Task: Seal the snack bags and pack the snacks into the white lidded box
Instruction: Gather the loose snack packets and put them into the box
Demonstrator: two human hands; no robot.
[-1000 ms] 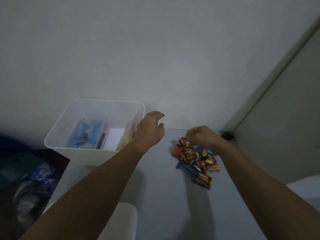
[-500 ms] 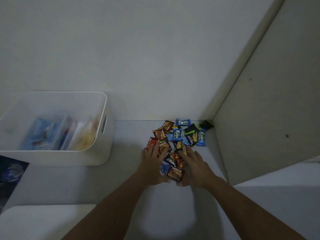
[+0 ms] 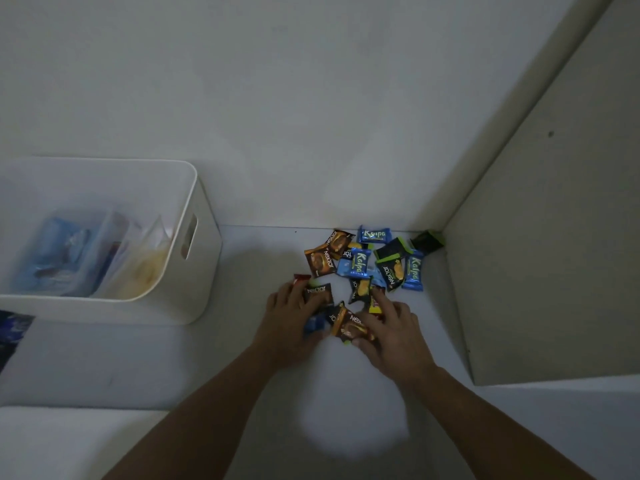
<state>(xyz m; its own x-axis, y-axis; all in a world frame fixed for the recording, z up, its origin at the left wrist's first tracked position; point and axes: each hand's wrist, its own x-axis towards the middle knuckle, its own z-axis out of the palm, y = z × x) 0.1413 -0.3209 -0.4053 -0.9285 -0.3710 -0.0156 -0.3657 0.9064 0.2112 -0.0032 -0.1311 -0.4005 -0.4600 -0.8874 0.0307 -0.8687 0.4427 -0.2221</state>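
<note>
Snack packets (image 3: 360,271) lie in a loose heap at the far right corner of the bench (image 3: 242,358), close to where the back wall meets the side panel (image 3: 554,254). Both hands work the near edge of that heap. The left hand (image 3: 291,323) lies over the pile's left side with its fingers bent down onto a dark Nextar packet (image 3: 318,293) and a blue packet (image 3: 315,323) just below it; whether that grip has really closed round either one I cannot tell. The right hand (image 3: 391,332) lies on the right side, forefinger stretched forward onto a yellow packet (image 3: 374,303), thumb against an orange-brown Nextar packet (image 3: 348,327) that sits between the two hands; again the grip cannot be told for sure. Beyond the fingers the rest of the heap spreads towards the corner: brown Nextar packets, blue Kalpa packets, and black-and-green ones, the last nearly touching the side panel.

Well apart, at the bench's left edge, stands the white box (image 3: 204,271), lid off, a handle slot in its right wall. Inside it stand clear bags (image 3: 86,258), upright side by side, with blue and pale yellow contents.
</note>
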